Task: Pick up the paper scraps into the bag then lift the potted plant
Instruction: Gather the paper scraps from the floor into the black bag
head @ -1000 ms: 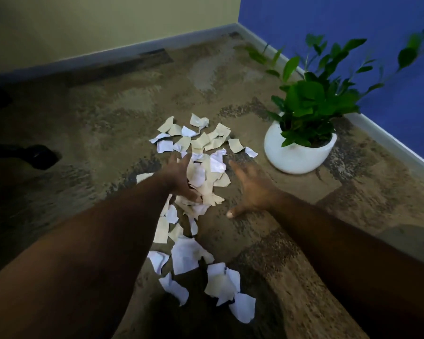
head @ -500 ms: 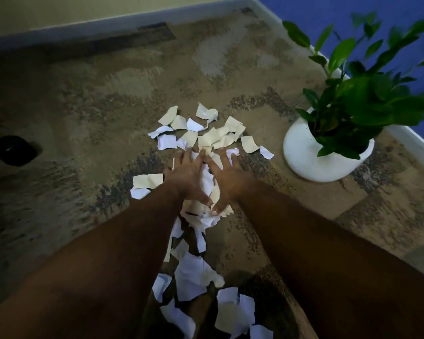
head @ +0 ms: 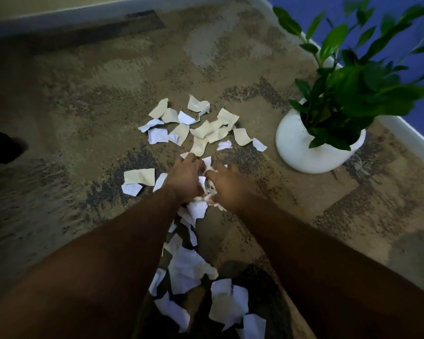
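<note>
White and cream paper scraps (head: 201,130) lie scattered on the carpet in a strip running from the middle of the floor toward me. My left hand (head: 185,178) and my right hand (head: 227,185) are pressed together over the middle of the strip, fingers curled around a bunch of scraps (head: 202,182) squeezed between them. More scraps (head: 189,270) lie between my forearms. A potted plant (head: 313,145) with green leaves in a round white pot stands on the floor to the right of the scraps. No bag is in view.
A patterned brown carpet (head: 96,106) covers the floor. A cream wall with a baseboard (head: 59,15) runs along the back, and a blue wall (head: 353,11) stands behind the plant. A dark round object (head: 0,148) sits at the far left edge.
My hands came together from apart and now scoop scraps between them. They have drawn slightly back toward me, exposing more scraps beyond the fingertips.
</note>
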A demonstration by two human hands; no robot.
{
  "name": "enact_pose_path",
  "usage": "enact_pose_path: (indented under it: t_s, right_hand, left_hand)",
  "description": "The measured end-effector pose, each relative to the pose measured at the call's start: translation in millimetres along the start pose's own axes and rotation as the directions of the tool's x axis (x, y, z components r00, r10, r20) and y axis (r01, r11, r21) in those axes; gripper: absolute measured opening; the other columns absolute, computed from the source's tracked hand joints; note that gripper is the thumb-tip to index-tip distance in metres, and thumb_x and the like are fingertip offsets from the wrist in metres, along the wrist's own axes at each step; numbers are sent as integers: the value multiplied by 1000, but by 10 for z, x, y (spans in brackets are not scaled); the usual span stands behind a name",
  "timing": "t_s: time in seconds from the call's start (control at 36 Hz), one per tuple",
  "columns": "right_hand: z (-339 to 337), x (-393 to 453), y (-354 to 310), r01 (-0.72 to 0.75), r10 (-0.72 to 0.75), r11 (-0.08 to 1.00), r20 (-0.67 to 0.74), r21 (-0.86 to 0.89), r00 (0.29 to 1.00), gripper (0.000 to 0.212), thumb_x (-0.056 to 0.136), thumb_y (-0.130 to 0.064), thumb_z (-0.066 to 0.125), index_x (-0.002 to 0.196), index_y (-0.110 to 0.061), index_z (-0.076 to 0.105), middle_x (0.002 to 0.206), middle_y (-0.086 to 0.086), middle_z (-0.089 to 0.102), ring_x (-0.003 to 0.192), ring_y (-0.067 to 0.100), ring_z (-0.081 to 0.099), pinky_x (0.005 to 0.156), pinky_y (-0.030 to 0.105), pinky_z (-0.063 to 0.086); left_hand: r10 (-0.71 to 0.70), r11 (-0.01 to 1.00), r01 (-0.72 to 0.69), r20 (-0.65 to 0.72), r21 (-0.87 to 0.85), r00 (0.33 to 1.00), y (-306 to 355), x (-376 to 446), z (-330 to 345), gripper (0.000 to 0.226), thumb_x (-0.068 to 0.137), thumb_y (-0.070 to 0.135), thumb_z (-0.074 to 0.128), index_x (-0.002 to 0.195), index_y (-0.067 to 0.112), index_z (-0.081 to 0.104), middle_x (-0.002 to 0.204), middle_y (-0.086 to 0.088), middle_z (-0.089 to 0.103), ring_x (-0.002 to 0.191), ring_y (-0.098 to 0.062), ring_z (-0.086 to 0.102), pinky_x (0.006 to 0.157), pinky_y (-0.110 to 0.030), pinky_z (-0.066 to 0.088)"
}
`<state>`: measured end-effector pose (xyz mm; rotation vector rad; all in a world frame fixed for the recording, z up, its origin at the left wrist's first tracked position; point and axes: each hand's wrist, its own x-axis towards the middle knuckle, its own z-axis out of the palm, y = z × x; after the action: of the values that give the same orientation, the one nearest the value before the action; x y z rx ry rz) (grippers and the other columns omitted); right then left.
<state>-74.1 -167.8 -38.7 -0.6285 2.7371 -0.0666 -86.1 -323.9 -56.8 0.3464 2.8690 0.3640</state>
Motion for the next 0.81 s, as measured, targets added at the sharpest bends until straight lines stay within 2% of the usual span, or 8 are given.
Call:
enact_pose_path:
  t_s: [0.11, 0.19, 0.28, 0.33, 0.39, 0.56, 0.72, 0.81]
  right_hand:
    - [71, -219, -130, 25, -28, 997, -44, -70, 999, 40, 89, -20, 57, 129, -18, 55, 137, 7, 51, 127, 31, 45, 107, 43, 33]
    - [131, -372, -204, -25, 25, 1000, -48, 8, 999, 49, 84, -14, 63, 132, -14, 54, 139, 10, 51, 128, 32, 47, 113, 45, 29]
    - [103, -505, -227, -19, 23, 997, -65, 74, 998, 32, 88, -12, 57, 121, -11, 61, 125, 12, 59, 114, 31, 57, 95, 34, 38]
    - [30, -576, -199, -50, 58, 992, -71, 118, 996, 21, 90, -12, 55, 109, -11, 64, 113, 12, 64, 104, 30, 61, 81, 32, 41]
    - [-60, -638, -161, -96, 106, 979, -43, 177, 993, 20, 91, -10, 55, 108, -10, 64, 112, 14, 65, 104, 32, 62, 84, 34, 45]
    - [-363, -848, 59, -120, 142, 947, -53, 299, 988, 35, 89, -9, 58, 124, -12, 65, 118, 12, 67, 108, 29, 62, 91, 31, 47]
    - [-691, -1214, 413, -101, 151, 949, -149, 300, 977, 10, 81, -7, 69, 89, -5, 74, 87, 16, 69, 74, 27, 56, 66, 25, 30]
    - [-841, -1395, 581, -136, 195, 949, -192, 283, 962, 8, 81, -8, 69, 86, -4, 73, 89, 18, 70, 81, 31, 62, 63, 23, 25]
  left_hand:
    - [24, 998, -21, 49, -57, 998, 157, -92, -64, 35, 82, 33, 68, 112, 14, 68, 123, -11, 59, 110, -29, 60, 96, -35, 46]
    - [47, 984, -21, 145, -176, 988, 280, -173, -120, 28, 85, 19, 68, 104, -1, 69, 109, -23, 65, 103, -31, 63, 89, -28, 48]
    - [44, 988, -9, 232, -152, 972, 349, -254, -162, 25, 93, 18, 57, 109, 4, 68, 110, -15, 68, 106, -27, 62, 85, -12, 36]
    - [66, 990, -33, 247, -137, 967, 402, -286, -204, 26, 93, 23, 57, 112, 11, 68, 114, -9, 67, 110, -25, 61, 97, -22, 43]
    - [103, 989, -73, 251, -125, 962, 481, -286, -270, 26, 91, 22, 59, 112, 10, 68, 115, -11, 67, 111, -26, 61, 97, -32, 47]
    - [153, 986, -135, 205, -96, 967, 821, -293, -559, 19, 86, 10, 62, 100, 3, 72, 103, -17, 71, 99, -31, 65, 82, -30, 47]
    - [232, 973, -229, 152, -36, 961, 1287, -301, -852, 30, 75, 12, 69, 104, 14, 75, 99, -11, 74, 96, -28, 67, 74, -27, 47]
    - [252, 968, -248, 96, -44, 963, 1533, -287, -953, 28, 72, 16, 69, 100, 16, 76, 96, -9, 73, 94, -27, 67, 70, -26, 47]
